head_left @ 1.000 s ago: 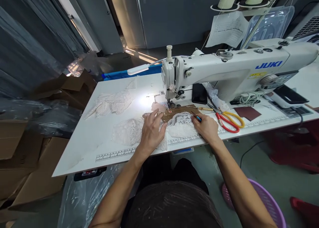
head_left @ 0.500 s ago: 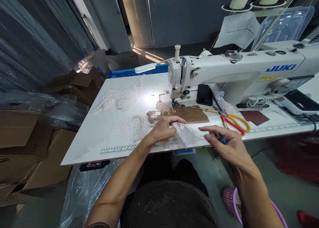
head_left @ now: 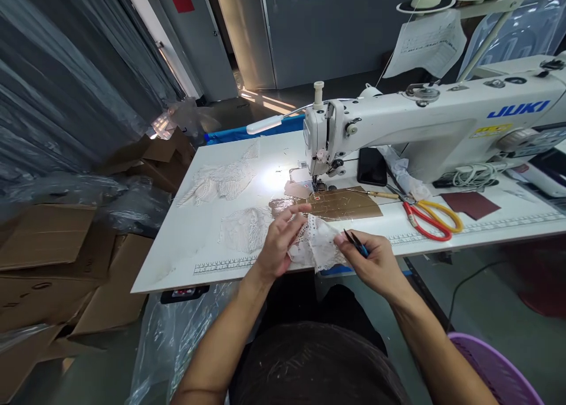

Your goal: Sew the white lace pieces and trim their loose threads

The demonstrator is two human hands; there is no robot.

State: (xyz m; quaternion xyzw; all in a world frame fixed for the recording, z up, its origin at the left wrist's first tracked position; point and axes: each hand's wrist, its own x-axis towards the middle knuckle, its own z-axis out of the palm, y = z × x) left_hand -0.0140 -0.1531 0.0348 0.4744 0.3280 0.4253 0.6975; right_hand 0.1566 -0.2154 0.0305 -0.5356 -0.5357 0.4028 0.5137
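Note:
A piece of white lace fabric [head_left: 325, 243] is spread between my hands at the table's front edge. My left hand [head_left: 278, 243] grips its left side, with the fingers bent and partly over the lace. My right hand [head_left: 374, 260] pinches the right edge of the fabric between thumb and finger. In that same hand sit small thread snips [head_left: 357, 244] with dark blades and a blue body, pointing up and left. Just beyond the fabric stands the white sewing machine [head_left: 384, 125], its needle area over a brown taped sheet [head_left: 349, 204].
Two more lace pieces lie on the left of the table, one farther back [head_left: 221, 178] and one nearer [head_left: 245, 229]. Red-and-yellow-handled scissors [head_left: 431, 216], a black phone [head_left: 372, 166] and a maroon patch [head_left: 471, 204] are to the right. Cardboard boxes [head_left: 48, 263] stand left; a purple basket [head_left: 495, 358] is below right.
My right hand has moved left and taken the right edge of the lace fabric, still with the snips in it. My left hand has shifted its hold and turned. The view has shifted slightly.

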